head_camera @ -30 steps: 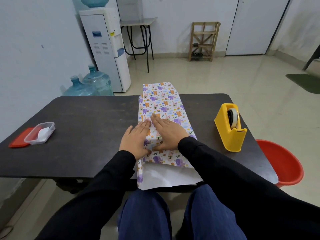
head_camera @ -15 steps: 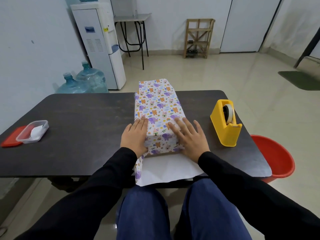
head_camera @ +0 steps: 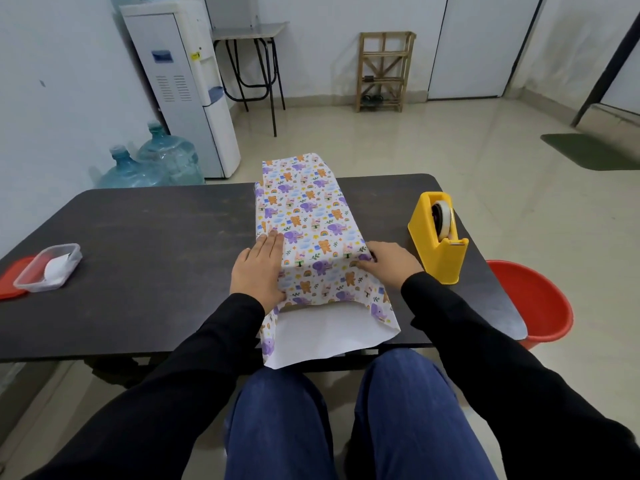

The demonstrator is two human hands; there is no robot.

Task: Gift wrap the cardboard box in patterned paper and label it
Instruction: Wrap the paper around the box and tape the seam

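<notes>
The box lies under patterned animal-print paper (head_camera: 311, 220) in the middle of the dark table (head_camera: 156, 237); no cardboard shows. The paper's near end hangs open over the table edge with its white underside (head_camera: 322, 334) showing. My left hand (head_camera: 258, 271) lies flat on the near left edge of the wrapped box, fingers together. My right hand (head_camera: 388, 263) presses the paper at the box's near right corner, fingertips curled against it. A yellow tape dispenser (head_camera: 438, 237) stands just right of my right hand.
A clear plastic tub (head_camera: 48, 268) with white labels inside sits on its red lid (head_camera: 10, 280) at the table's left edge. A red bucket (head_camera: 530, 303) stands on the floor to the right. Water bottles (head_camera: 162, 161) and a dispenser (head_camera: 183, 81) stand behind the table.
My right hand has slid from the top of the box, next to the left hand, out to its near right corner. The left hand has stayed on the left edge.
</notes>
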